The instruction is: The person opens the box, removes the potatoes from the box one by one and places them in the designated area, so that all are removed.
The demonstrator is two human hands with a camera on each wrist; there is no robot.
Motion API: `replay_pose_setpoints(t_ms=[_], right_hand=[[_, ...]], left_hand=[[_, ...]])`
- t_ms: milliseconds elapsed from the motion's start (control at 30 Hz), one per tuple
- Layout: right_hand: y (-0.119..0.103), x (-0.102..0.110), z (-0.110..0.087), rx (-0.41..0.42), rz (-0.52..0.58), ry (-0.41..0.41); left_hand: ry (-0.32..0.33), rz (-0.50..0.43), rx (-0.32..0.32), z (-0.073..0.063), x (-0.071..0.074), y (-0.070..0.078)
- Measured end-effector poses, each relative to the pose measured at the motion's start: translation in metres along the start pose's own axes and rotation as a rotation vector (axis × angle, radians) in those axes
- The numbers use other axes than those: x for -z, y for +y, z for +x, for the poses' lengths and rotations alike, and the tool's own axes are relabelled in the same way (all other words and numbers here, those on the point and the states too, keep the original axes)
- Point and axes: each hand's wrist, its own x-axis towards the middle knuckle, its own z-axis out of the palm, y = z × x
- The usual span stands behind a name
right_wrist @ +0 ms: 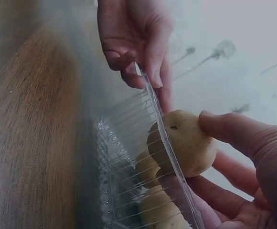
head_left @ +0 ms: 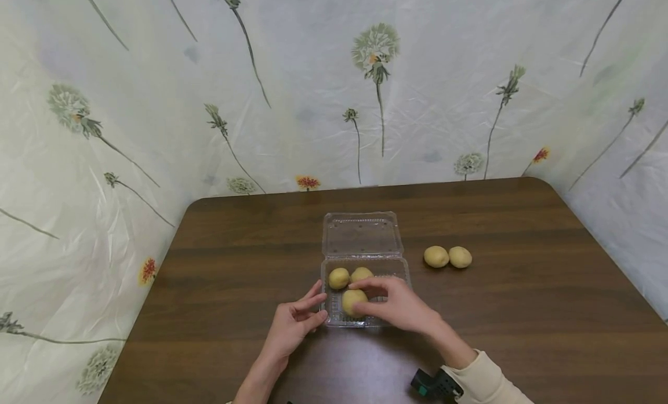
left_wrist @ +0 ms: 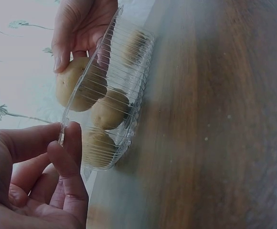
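Note:
A clear plastic clamshell container [head_left: 340, 320] lies with its lid folded back, several potatoes inside. My left hand [head_left: 294, 326] pinches the container's left rim between thumb and fingers, as the left wrist view shows. Held in my right hand [head_left: 399, 302] is a potato [head_left: 352, 302], at rim height in the right wrist view [right_wrist: 196, 143]. Two potatoes, a left one [head_left: 339, 278] and one beside it [head_left: 361, 274], sit in the container's far left part. Through the wall in the left wrist view another potato [left_wrist: 135, 47] shows; my right hand covers that side in the head view.
Two more potatoes, one [head_left: 436, 257] touching the other [head_left: 460, 257], lie on the brown wooden table [head_left: 522, 311] right of the container. The transparent lid [head_left: 362, 236] rests toward the table's far edge. A flower-patterned sheet [head_left: 313, 102] hangs behind the table.

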Motion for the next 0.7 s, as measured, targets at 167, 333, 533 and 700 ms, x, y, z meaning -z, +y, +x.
replay_pose_setpoints(t_ms=[167, 333, 533, 700], right_hand=[[0.001, 0.004, -0.004, -0.025, 0.033, 0.017], [0.001, 0.01, -0.007, -0.048, 0.04, 0.04], [0.0, 0.017, -0.011, -0.073, 0.047, 0.067], [-0.001, 0.022, -0.013, -0.08, 0.057, 0.088]], left_hand=[[-0.001, 0.0, 0.004, -0.001, 0.0, 0.001], [0.001, -0.004, 0.001, 0.0, -0.001, 0.001], [0.004, -0.006, -0.004, 0.0, 0.0, 0.0], [0.008, 0.003, 0.001, 0.0, 0.0, 0.0]])
